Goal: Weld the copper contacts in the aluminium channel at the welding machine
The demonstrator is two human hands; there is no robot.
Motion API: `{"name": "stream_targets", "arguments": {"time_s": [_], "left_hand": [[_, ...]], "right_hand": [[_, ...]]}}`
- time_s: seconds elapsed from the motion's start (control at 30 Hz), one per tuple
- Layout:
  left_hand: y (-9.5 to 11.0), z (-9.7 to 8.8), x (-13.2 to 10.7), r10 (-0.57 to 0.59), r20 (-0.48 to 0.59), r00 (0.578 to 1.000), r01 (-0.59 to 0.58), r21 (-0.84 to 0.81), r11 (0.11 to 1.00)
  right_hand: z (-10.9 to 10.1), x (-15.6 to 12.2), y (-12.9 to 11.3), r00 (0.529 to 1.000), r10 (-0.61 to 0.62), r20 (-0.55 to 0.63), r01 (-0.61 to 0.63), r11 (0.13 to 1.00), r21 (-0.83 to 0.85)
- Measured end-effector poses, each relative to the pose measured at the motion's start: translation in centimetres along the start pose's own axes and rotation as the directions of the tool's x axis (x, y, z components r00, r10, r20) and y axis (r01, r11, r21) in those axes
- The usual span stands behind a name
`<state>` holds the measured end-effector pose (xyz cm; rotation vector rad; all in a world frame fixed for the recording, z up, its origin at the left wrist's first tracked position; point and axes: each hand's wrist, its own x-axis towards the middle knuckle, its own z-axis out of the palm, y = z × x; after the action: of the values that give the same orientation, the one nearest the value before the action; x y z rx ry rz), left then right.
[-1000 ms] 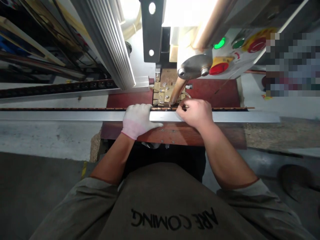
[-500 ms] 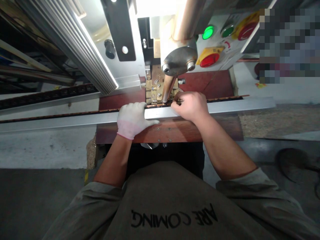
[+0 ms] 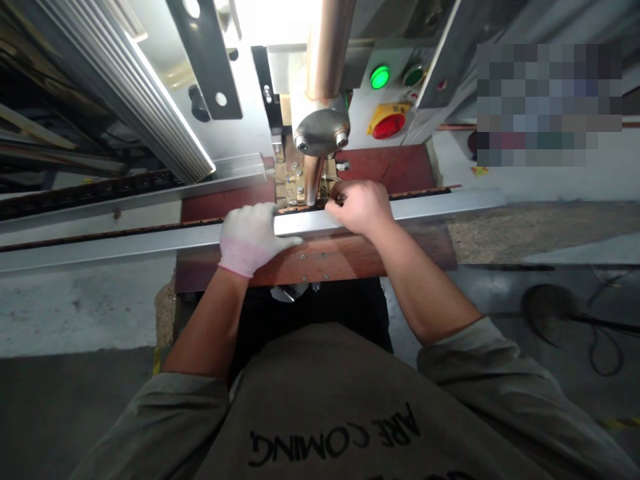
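A long silver metal profile (image 3: 415,208) with a dark, copper-edged strip along its far side lies across the machine. My left hand (image 3: 249,237), in a white glove with a pink cuff, is wrapped over it, fingers on the far side and thumb on the near side. My bare right hand (image 3: 361,208) rests at the profile, thumb and index finger pinched together beside a copper-coloured rod (image 3: 313,180). Whatever is between those fingertips is too small to make out. The rod's tip points down at the strip, in front of a brass fixture block (image 3: 290,180).
A reddish-brown board (image 3: 345,257) supports the profile. Above stands a thick press cylinder (image 3: 323,130). A lit green button (image 3: 380,77) and a red-and-yellow switch (image 3: 389,123) sit on the panel. A ribbed aluminium column (image 3: 150,100) rises at left.
The whole view has shifted, so the machine and hands appear further left. Both hands keep nearly the same places on the profile, the right still pinched near the rod.
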<state>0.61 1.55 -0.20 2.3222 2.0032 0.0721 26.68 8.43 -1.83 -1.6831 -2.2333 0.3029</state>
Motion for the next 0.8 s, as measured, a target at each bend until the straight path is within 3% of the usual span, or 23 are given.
{"name": "stream_targets", "arguments": {"time_s": [0.2, 0.4, 0.57, 0.8], "left_hand": [[-1.3, -0.1, -0.3, 0.075, -0.019, 0.997, -0.075, -0.027, 0.997], [-3.7, -0.5, -0.8, -0.015, 0.01, 1.0, 0.015, -0.017, 1.0], [-3.6, -1.0, -1.0, -0.025, 0.075, 0.997, 0.027, -0.019, 0.999], [-3.3, -1.0, -1.9, -0.028, 0.055, 0.998, 0.029, -0.017, 0.999]], "right_hand": [[-0.2, 0.1, -0.2, 1.0, 0.017, 0.008, -0.017, 0.999, -0.028], [-0.4, 0.0, -0.4, 0.999, 0.03, 0.024, -0.03, 0.999, -0.026], [-0.7, -0.1, -0.7, 0.998, 0.058, 0.031, -0.057, 0.998, -0.028], [-0.5, -1.5, -0.7, 0.998, 0.062, 0.001, -0.062, 0.998, -0.023]]}}
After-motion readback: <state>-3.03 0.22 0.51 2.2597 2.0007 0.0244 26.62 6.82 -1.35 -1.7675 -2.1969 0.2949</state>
